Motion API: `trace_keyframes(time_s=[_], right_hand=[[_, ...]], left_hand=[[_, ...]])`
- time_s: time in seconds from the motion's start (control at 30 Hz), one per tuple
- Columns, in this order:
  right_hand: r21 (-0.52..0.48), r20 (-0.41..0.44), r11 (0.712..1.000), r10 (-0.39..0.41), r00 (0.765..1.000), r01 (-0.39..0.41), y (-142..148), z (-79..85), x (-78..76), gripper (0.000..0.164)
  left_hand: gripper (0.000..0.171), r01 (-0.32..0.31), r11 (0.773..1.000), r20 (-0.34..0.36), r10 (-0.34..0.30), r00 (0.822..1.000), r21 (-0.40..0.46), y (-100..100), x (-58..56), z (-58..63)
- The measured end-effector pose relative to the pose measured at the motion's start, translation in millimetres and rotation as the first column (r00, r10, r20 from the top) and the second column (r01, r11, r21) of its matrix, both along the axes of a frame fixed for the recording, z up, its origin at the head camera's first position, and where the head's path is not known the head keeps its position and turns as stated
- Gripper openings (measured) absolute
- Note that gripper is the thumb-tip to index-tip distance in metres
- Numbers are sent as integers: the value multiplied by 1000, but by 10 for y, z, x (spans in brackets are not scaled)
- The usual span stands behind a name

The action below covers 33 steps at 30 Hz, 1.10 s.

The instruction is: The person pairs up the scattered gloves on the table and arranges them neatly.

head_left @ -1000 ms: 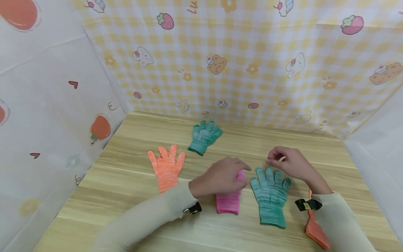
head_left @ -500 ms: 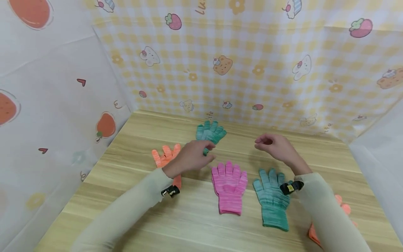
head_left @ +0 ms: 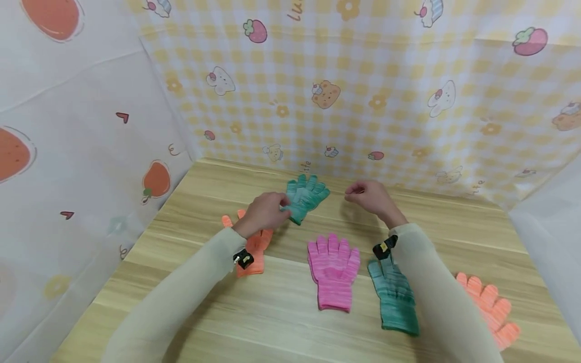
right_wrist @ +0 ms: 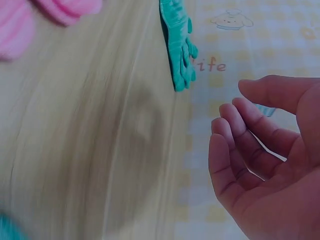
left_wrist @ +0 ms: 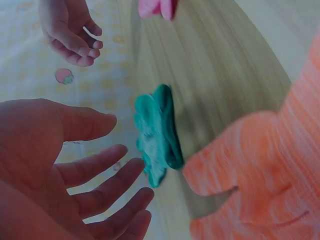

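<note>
Near the back of the table lies a green glove (head_left: pixel 306 196), its fingers toward the back cloth. My left hand (head_left: pixel 266 212) hovers at its left edge, thumb and fingers apart; the left wrist view shows a gap between the fingertips and the green glove (left_wrist: pixel 157 132). To the right of that glove, my right hand (head_left: pixel 369 196) hangs over the table with fingers loosely bent and nothing in it, as the right wrist view (right_wrist: pixel 265 145) confirms. Under my left wrist an orange glove (head_left: pixel 256 252) is partly hidden.
A pink glove pair (head_left: pixel 334 272) lies mid-table. Right of it, a second green glove (head_left: pixel 397 302) is partly covered by my right forearm. Another orange glove (head_left: pixel 487 302) lies at the far right. A checked cloth (head_left: pixel 290 91) hangs behind the wooden table (head_left: pixel 281 312).
My left hand has moved left and back from over the pink glove to the far green one. The right hand has moved left and back, toward the same green glove.
</note>
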State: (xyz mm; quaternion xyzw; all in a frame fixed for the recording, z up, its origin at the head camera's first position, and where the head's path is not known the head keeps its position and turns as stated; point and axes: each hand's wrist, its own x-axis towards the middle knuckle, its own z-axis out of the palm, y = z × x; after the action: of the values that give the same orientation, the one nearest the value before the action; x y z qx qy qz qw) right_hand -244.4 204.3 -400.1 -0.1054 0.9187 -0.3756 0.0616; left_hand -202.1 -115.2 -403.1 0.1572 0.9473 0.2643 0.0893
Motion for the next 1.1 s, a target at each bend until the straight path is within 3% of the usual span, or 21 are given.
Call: trace_keyframes(time_s=[0.27,0.47,0.5,0.53,0.7,0.73,0.83,1.07,1.1], right_hand=[[-49,63,997,-48,997,51,-129,-117,-182,31],[-71,89,994,-77,993,83,-205,-230,-315,31],[-75,96,993,-81,992,88,-223,-247,-337,30],[-77,104,993,-82,991,90,-242,-264,-359,30],[-42,115,995,-90,989,95,-363,-346,-481,34],[-34,115,995,-90,989,94,-391,-353,-497,34],[-20,112,995,-93,989,96,-469,-374,-543,35],[29,96,996,-91,991,88,-586,-411,-625,37],[34,98,995,-93,991,90,-599,-411,-631,37]], left_hand=[[38,-58,997,28,60,998,-54,-24,-152,-98],[33,-49,993,24,52,998,-109,-33,-232,-145],[25,-38,994,8,39,999,-99,-65,-325,-276],[22,-36,994,11,37,999,-104,-67,-334,-279],[59,-29,994,29,33,999,-102,-64,-348,-294],[60,-40,992,46,46,998,-118,-30,-263,-168],[62,-49,990,53,56,997,-130,-23,-283,-197],[58,-29,991,39,34,999,-134,-131,-640,-736],[57,-35,988,52,43,998,-151,-121,-652,-728]])
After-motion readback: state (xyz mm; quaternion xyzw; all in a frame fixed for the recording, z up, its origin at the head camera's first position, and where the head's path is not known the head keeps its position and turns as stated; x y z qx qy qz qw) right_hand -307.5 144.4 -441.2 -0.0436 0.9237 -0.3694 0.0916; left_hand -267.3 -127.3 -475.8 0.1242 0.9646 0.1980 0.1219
